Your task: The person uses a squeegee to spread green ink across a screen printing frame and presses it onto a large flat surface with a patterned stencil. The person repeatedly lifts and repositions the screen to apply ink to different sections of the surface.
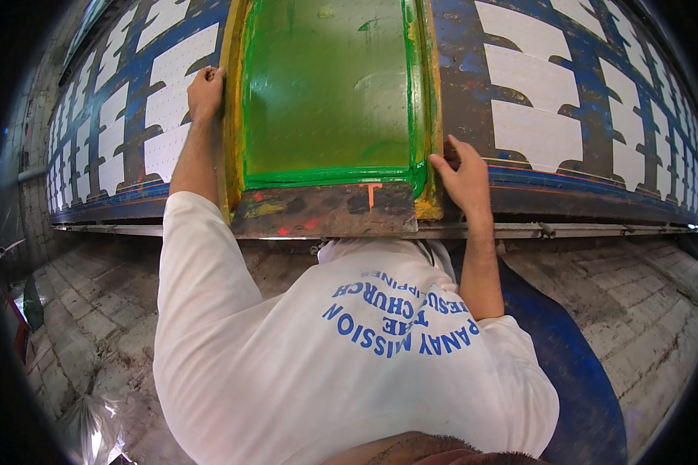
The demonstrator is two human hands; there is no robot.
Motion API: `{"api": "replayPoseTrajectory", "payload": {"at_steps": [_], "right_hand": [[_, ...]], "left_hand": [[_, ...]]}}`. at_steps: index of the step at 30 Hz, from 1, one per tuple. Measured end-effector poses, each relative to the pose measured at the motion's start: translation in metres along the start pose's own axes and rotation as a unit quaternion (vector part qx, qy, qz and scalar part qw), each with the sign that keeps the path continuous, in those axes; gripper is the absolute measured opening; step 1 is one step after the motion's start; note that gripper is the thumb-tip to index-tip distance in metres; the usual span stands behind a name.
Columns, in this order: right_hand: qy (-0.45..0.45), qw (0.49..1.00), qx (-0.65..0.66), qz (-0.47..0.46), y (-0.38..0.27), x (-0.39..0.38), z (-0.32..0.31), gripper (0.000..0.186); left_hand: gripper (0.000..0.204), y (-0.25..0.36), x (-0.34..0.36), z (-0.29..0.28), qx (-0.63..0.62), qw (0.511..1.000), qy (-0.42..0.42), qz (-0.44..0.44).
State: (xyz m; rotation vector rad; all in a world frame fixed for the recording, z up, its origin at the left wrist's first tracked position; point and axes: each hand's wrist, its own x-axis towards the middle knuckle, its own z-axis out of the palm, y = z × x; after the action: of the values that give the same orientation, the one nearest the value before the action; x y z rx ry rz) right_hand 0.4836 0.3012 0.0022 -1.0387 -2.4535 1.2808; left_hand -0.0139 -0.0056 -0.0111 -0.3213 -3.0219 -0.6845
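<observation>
A screen printing frame (326, 101) with a green-smeared mesh and yellow-stained side rails lies on the long printing table in front of me. My left hand (206, 93) is closed, its curled fingers against the frame's left rail. At the lower right corner, my right hand (464, 174) has the thumb over the right rail and the index finger along its outer side; the other fingers curl below. Thick green ink (326, 177) lines the mesh's near edge. A dark, paint-spotted strip (326, 211) forms the frame's near end, with an orange mark on it.
Rows of white cut fabric pieces (535, 136) lie on the blue and dark stained table (461, 85) on both sides of the frame. A metal rail (566, 230) runs along the table's near edge. Clear plastic (93, 430) lies on the block-paved floor (77, 310) at lower left.
</observation>
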Motion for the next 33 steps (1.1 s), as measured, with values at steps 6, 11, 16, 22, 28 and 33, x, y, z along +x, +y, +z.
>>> {"api": "replayPoseTrajectory", "payload": {"at_steps": [6,11,16,22,28,33], "right_hand": [[0.009,0.996,-0.071,-0.044,-0.006,0.005,0.014,0.06],[0.019,0.993,-0.104,-0.052,-0.008,0.011,0.015,0.058],[0.045,0.993,-0.073,-0.078,-0.013,0.01,0.012,0.056],[0.084,0.983,-0.041,-0.159,-0.028,0.007,-0.009,0.055],[0.102,0.981,-0.064,-0.152,0.001,0.023,-0.076,0.052],[0.132,0.979,-0.087,-0.131,0.075,0.048,-0.163,0.048]], "left_hand": [[0.047,-0.008,0.004,0.002,-0.014,1.0,0.012,0.021],[0.047,-0.016,0.005,0.005,-0.057,0.997,0.013,0.046],[0.046,-0.026,0.009,0.009,-0.055,0.997,0.01,0.048],[0.05,-0.038,0.02,0.007,-0.1,0.993,-0.028,0.058],[0.051,0.033,0.007,0.004,-0.144,0.984,-0.066,0.076],[0.051,0.154,-0.047,0.041,-0.092,0.989,-0.03,0.113]]}}
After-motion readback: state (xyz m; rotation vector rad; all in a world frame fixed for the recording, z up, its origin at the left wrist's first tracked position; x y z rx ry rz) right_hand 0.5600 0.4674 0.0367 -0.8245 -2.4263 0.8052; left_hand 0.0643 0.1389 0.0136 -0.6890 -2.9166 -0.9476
